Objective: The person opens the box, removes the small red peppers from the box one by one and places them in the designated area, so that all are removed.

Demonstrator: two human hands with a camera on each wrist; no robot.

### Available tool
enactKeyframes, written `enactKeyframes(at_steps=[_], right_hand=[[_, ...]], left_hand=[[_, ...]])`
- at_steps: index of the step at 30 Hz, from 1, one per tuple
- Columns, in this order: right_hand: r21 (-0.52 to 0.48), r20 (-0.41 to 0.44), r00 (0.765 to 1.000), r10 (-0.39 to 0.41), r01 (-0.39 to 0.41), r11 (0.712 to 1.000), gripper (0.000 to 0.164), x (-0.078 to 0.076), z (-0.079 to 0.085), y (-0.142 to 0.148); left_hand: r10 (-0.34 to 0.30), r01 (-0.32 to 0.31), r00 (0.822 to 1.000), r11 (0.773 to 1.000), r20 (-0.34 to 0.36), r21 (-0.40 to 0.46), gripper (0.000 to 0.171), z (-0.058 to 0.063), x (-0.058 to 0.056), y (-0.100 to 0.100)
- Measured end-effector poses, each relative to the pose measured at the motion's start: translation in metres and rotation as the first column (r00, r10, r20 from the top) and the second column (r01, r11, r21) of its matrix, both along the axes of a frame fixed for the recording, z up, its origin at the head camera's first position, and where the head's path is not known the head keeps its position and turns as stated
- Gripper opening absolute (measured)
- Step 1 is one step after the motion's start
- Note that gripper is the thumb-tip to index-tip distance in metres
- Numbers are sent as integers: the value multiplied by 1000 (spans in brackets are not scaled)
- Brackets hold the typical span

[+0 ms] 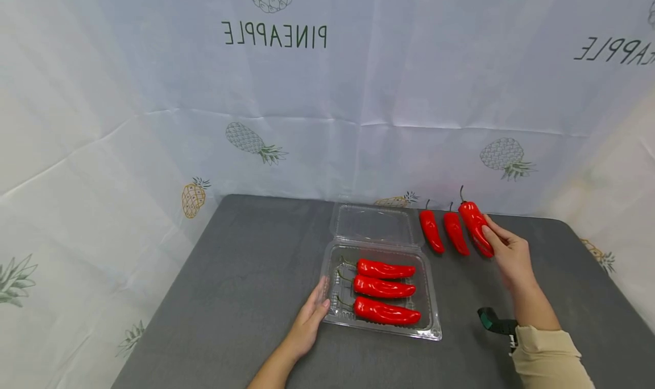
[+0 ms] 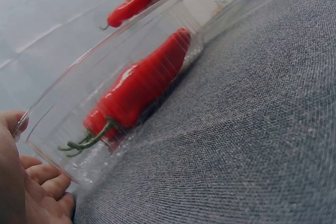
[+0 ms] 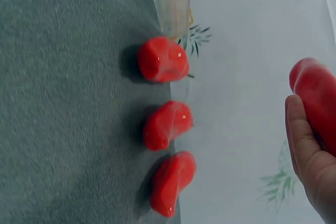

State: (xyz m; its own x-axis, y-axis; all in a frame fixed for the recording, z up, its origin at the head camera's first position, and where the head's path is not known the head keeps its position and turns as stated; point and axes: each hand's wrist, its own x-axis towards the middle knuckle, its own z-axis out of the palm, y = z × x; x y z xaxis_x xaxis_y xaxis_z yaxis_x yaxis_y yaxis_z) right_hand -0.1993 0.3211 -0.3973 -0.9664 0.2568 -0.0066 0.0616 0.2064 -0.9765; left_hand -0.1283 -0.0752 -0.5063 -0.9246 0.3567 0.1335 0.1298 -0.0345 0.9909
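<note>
The right hand (image 1: 512,257) is pinching a red pepper (image 3: 317,95) above the gray surface (image 1: 256,264), toward its far right corner.
Three loose peppers (image 3: 168,124) are lying along the far edge; the left hand (image 1: 307,323) is gripping the open clear container's (image 1: 432,301) left rim between thumb and fingers, while three more peppers (image 1: 384,287) are lying side by side inside.

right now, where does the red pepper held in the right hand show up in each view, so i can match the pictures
Head: the held pepper is right of centre, just below mid-height.
Left wrist: the held pepper is near the top, a little left of centre.
Right wrist: the held pepper is at the right edge, around mid-height, partly cut off.
Shared landmark: the right hand holding it, visible in all three.
</note>
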Motion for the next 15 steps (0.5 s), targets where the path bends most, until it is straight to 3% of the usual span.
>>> enactKeyframes(at_steps=[2,7,10,15], right_hand=[[-89,-12,1000,-13,12,996,54,-2,-1,5],[-130,49,995,-85,90,987,55,-12,-3,19],[-62,122,985,-126,134,989,56,-26,-11,36],[73,157,970,-184,175,982,52,-60,-50,86]], left_hand=[[2,-2,1000,1000,-1,-3,56,0,0,0],[5,-5,1000,1000,8,-12,57,-1,-1,-1],[7,-7,1000,1000,0,-18,57,-2,0,-1],[19,-20,1000,1000,-18,-21,56,-3,1,-1]])
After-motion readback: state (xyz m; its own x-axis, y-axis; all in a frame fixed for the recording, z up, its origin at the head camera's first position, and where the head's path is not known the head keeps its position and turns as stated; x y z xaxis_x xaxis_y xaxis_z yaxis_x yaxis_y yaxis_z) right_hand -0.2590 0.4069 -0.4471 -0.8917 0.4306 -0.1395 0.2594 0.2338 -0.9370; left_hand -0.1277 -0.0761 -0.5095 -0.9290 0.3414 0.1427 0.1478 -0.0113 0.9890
